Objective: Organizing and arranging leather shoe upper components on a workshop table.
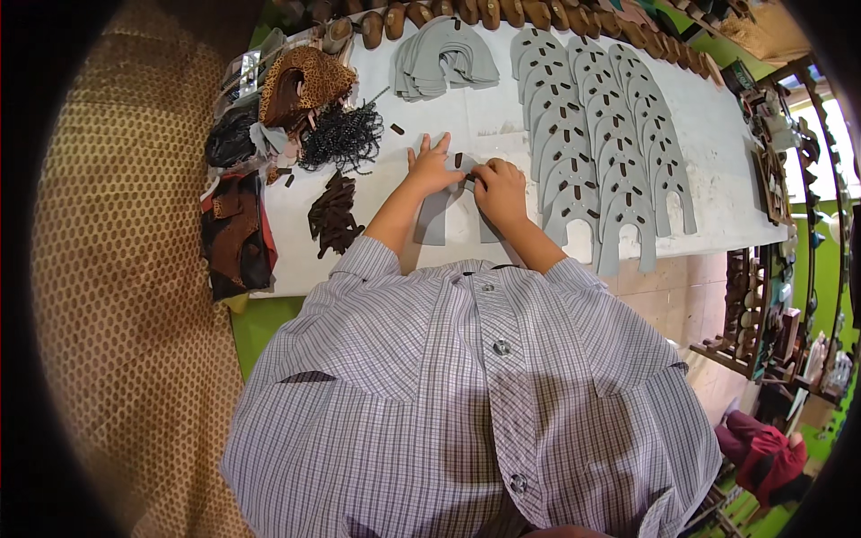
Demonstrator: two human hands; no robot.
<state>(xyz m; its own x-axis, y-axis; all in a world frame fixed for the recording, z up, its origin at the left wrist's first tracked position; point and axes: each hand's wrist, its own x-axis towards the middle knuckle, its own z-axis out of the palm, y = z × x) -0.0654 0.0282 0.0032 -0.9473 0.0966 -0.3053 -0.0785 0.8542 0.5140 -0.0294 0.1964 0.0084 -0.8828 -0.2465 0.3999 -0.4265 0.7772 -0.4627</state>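
Note:
A grey U-shaped shoe upper piece [432, 220] lies on the white table in front of me, its curve away from me and its legs toward me. My left hand [431, 168] rests on the left of its curve, fingers spread, thumb reaching toward the middle. My right hand [500, 190] is on the other side, fingers bent and pressed together at the curve. A small dark bit, apparently a brown strip, shows at its fingertips, partly hidden. Another small brown strip [458, 160] lies on top of the curve between the hands.
Overlapping rows of grey uppers with brown strips [619, 170] cover the right. Behind lies a stack of plain grey uppers [444, 58]; wooden shoe lasts [489, 13] line the far edge. At left are loose brown strips [336, 215], black beaded trim [343, 134] and leopard-print material [305, 81].

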